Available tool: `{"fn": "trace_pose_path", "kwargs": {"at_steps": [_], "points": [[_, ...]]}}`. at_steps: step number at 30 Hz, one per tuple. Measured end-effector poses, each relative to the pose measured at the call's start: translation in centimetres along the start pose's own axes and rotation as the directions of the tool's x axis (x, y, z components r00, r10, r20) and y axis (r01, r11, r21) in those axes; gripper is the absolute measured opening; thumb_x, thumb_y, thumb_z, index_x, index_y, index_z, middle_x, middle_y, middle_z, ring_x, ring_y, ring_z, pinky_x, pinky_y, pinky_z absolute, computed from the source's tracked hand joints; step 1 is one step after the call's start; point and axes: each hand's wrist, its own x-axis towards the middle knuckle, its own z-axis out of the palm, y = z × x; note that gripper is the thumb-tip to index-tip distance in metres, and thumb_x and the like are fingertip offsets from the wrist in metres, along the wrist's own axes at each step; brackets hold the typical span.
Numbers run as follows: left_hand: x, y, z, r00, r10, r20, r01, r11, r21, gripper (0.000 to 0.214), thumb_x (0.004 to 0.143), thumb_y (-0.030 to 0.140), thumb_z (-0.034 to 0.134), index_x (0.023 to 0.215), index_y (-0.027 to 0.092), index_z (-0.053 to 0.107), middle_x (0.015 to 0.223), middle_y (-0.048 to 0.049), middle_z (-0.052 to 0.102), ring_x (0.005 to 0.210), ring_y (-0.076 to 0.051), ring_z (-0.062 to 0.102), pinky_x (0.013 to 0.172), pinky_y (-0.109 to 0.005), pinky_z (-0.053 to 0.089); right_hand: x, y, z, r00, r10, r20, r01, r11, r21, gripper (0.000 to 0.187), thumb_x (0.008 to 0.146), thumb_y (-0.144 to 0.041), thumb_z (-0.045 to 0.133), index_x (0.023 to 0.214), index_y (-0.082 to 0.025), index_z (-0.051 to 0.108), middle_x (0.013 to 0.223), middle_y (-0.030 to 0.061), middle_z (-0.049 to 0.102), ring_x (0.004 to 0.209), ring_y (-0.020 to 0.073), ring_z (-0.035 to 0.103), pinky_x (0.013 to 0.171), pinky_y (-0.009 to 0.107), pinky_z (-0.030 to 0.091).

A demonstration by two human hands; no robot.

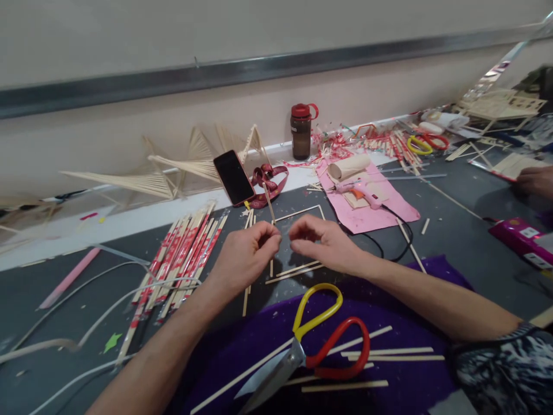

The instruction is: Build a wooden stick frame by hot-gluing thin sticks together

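here, wrappers (185, 242) hold chopsticks (128, 340); over a frame (298, 213), right fingers (305, 246) curve apart, left fingers (268, 246) curl, grip unclear.

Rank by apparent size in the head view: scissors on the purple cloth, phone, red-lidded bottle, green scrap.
1. Scissors, close to the camera
2. Phone and bottle: too alike to rank
3. Green scrap

A stick frame (298, 213) is partly hidden by the left hand (247, 253) and right hand (327, 245); another person's hand (536, 182) is cut off by the right edge.
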Motion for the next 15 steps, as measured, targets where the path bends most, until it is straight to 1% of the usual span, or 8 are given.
{"fn": "trace_pose_path", "kwargs": {"at_steps": [1, 3, 4, 6, 8, 11, 13, 15], "points": [[-0.5, -0.4, -0.1, 1.000, -0.003, 0.026, 0.001, 0.997, 0.079, 0.032, 0.087, 0.038, 0.041, 0.070, 0.019, 0.060, 0.060, 0.0027, 0.061, 0.056, -0.011, 0.055, 0.056, -0.023, 0.039, -0.1, 0.3, 0.1, 0.997, 0.009, 0.080, 0.001, 0.993, -0.114, 0.008, 0.082, -0.023, 0.056, 0.088, -0.018, 0.058, 0.078, -0.0011, 0.058, 0.069, 0.0092, 0.052, 0.063, 0.022, 0.041], [-1.6, -1.1, 0.0, 0.998, -0.028, 0.060, 0.015, 0.979, 0.205, 0.038, 0.089, 0.040, 0.037, 0.067, 0.019, 0.060, 0.061, 0.0014, 0.063, 0.057, -0.012, 0.056, 0.056, -0.024, 0.038, -0.3, 1.0, 0.2, 0.978, 0.004, 0.208, 0.057, 0.956, -0.287, 0.004, 0.081, -0.018, 0.056, 0.082, -0.016, 0.059, 0.074, -0.0010, 0.058, 0.066, 0.0090, 0.052, 0.061, 0.021, 0.038], [-2.0, -1.5, 0.1, 0.997, -0.038, 0.066, 0.021, 0.969, 0.245, 0.037, 0.089, 0.041, 0.036, 0.070, 0.020, 0.061, 0.066, 0.0008, 0.065, 0.060, -0.013, 0.058, 0.057, -0.025, 0.038, -0.4, 1.3, 0.3, 0.969, -0.006, 0.247, 0.093, 0.934, -0.344, 0.005, 0.081, -0.017, 0.056, 0.081, -0.016, 0.060, 0.075, -0.0004, 0.059, 0.067, 0.0094, 0.052, 0.061, 0.021, 0.038], [-2.8, -2.3, 0.7, 0.997, -0.048, 0.058, 0.030, 0.961, 0.274, 0.033, 0.088, 0.040, 0.037, 0.084, 0.021, 0.064, 0.079, -0.0003, 0.070, 0.069, -0.015, 0.062, 0.062, -0.026, 0.041, -0.6, 1.4, 0.2, 0.959, -0.022, 0.284, 0.144, 0.899, -0.414, 0.006, 0.082, -0.016, 0.054, 0.081, -0.015, 0.060, 0.077, 0.0009, 0.059, 0.070, 0.0102, 0.053, 0.063, 0.021, 0.038], [-3.2, -3.0, 1.4, 0.998, -0.053, 0.040, 0.040, 0.964, 0.262, 0.032, 0.088, 0.038, 0.037, 0.095, 0.023, 0.064, 0.089, -0.0004, 0.071, 0.078, -0.017, 0.064, 0.066, -0.026, 0.043, -0.8, 1.1, -0.2, 0.956, -0.028, 0.291, 0.161, 0.882, -0.442, 0.008, 0.084, -0.017, 0.053, 0.082, -0.015, 0.061, 0.078, 0.0015, 0.059, 0.071, 0.0102, 0.053, 0.064, 0.021, 0.038], [-3.4, -3.9, 2.1, 0.998, -0.061, 0.029, 0.052, 0.970, 0.238, 0.033, 0.088, 0.040, 0.037, 0.099, 0.024, 0.063, 0.094, 0.0000, 0.071, 0.082, -0.017, 0.065, 0.069, -0.026, 0.044, -1.3, -0.1, -1.7, 0.957, -0.055, 0.285, 0.184, 0.874, -0.450, 0.010, 0.085, -0.017, 0.052, 0.082, -0.015, 0.061, 0.079, 0.0016, 0.060, 0.071, 0.0099, 0.054, 0.065, 0.021, 0.039], [-3.4, -4.2, 2.2, 0.998, -0.058, 0.020, 0.052, 0.972, 0.230, 0.034, 0.087, 0.043, 0.038, 0.100, 0.025, 0.063, 0.095, 0.0001, 0.071, 0.081, -0.018, 0.066, 0.069, -0.026, 0.045, -1.8, -0.9, -3.3, 0.971, -0.065, 0.231, 0.169, 0.869, -0.464, 0.009, 0.085, -0.018, 0.053, 0.083, -0.015, 0.061, 0.077, 0.0009, 0.061, 0.070, 0.0091, 0.054, 0.064, 0.020, 0.039], [-3.4, -4.4, 2.3, 0.997, -0.068, 0.021, 0.061, 0.968, 0.244, 0.035, 0.085, 0.045, 0.037, 0.101, 0.025, 0.062, 0.092, -0.0002, 0.072, 0.077, -0.019, 0.067, 0.066, -0.027, 0.045, -2.5, -1.4, -5.3, 0.990, -0.045, 0.131, 0.103, 0.867, -0.488, 0.007, 0.084, -0.018, 0.055, 0.083, -0.014, 0.061, 0.074, -0.0001, 0.061, 0.066, 0.0079, 0.053, 0.062, 0.019, 0.038]]}}
